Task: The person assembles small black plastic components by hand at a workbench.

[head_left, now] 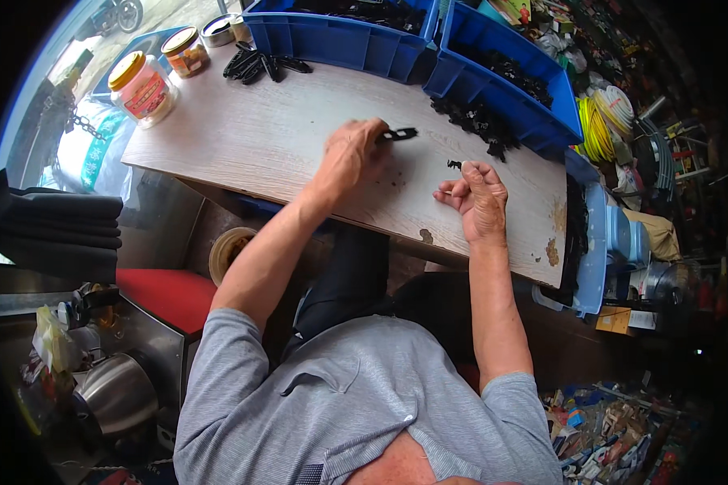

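Above the pale wooden tabletop [251, 153], my left hand [352, 153] is closed on a flat, elongated black plastic piece [400, 134] with openings in it. The hand is slightly blurred and its fingertips are partly hidden. To its right, my right hand [479, 202] pinches a small, jagged black part [454, 165] between thumb and forefinger, with the other fingers curled. The two pieces are apart from each other. Beyond my right hand lies a heap of small black parts [477, 121]. Long black pieces [259, 63] are piled at the table's far left.
Two blue bins [340, 44] [505, 93] holding black parts line the far edge. At the left stand a yellow-lidded plastic jar [147, 93] and a smaller jar [186, 55]. Yellow coiled hose [594, 133] is beyond the right end. A red surface [174, 297] is lower left.
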Available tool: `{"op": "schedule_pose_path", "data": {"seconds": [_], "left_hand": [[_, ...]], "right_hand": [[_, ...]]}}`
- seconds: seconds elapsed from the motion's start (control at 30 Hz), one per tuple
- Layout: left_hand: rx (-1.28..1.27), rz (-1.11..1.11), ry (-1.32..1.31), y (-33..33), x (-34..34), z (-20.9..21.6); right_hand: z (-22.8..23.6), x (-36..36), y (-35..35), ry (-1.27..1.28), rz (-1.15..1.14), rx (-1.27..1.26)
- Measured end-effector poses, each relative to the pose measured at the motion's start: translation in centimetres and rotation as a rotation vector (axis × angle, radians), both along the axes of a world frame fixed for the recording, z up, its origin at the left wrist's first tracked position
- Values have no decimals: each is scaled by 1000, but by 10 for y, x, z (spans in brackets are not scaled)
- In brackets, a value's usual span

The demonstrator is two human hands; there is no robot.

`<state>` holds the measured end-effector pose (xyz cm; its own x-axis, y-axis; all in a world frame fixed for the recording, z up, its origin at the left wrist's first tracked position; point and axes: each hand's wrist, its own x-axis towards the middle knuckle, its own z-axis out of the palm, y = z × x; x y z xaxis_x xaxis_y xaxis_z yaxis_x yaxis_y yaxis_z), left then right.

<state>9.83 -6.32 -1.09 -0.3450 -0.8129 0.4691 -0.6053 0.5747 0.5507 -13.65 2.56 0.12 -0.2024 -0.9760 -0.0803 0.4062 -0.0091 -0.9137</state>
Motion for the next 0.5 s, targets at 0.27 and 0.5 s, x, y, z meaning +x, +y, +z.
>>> {"op": "schedule_pose_path", "data": {"seconds": [0.27,0.5], "left_hand": [[796,-409,820,58,-55,12],[802,-415,834,57,-60,8]], "right_hand": [[0,-2,7,-72,75,-43],[-4,-9,5,-58,107,2]]}}
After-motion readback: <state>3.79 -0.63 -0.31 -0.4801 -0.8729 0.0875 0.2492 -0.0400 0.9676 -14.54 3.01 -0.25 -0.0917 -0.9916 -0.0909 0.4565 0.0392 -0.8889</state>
